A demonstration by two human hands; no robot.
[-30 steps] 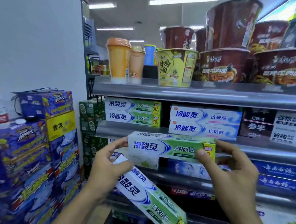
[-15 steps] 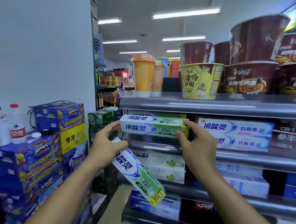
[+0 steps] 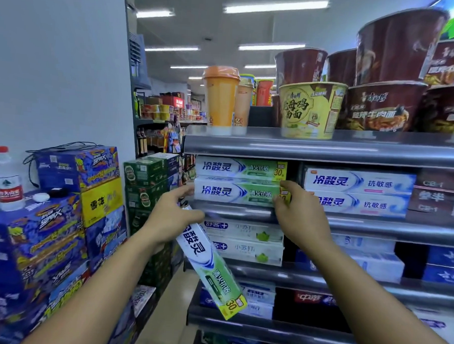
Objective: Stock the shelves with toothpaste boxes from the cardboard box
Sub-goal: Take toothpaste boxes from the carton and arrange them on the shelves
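Two green-and-white toothpaste boxes lie stacked at the left end of the metal shelf (image 3: pixel 349 223), under the noodle shelf. My right hand (image 3: pixel 301 220) grips the right end of the lower toothpaste box (image 3: pixel 235 192), which sits on the shelf beneath the upper toothpaste box (image 3: pixel 239 168). My left hand (image 3: pixel 170 221) holds a second green-and-white toothpaste box (image 3: pixel 210 271) that hangs slanting down to the right. Its outstretched fingers touch the left end of the lower shelved box. The cardboard box is out of view.
Blue-and-white toothpaste boxes (image 3: pixel 357 182) fill the shelf to the right. Noodle cups (image 3: pixel 310 110) and drink cups (image 3: pixel 220 100) stand on the shelf above. More toothpaste boxes (image 3: pixel 245 247) lie on lower shelves. Stacked drink cases (image 3: pixel 46 228) with a water bottle (image 3: pixel 8 184) stand at the left.
Both hands carried the green box up from in front of the lower shelves and slid it onto the shelf under the other green box. The second box stayed in my left hand.
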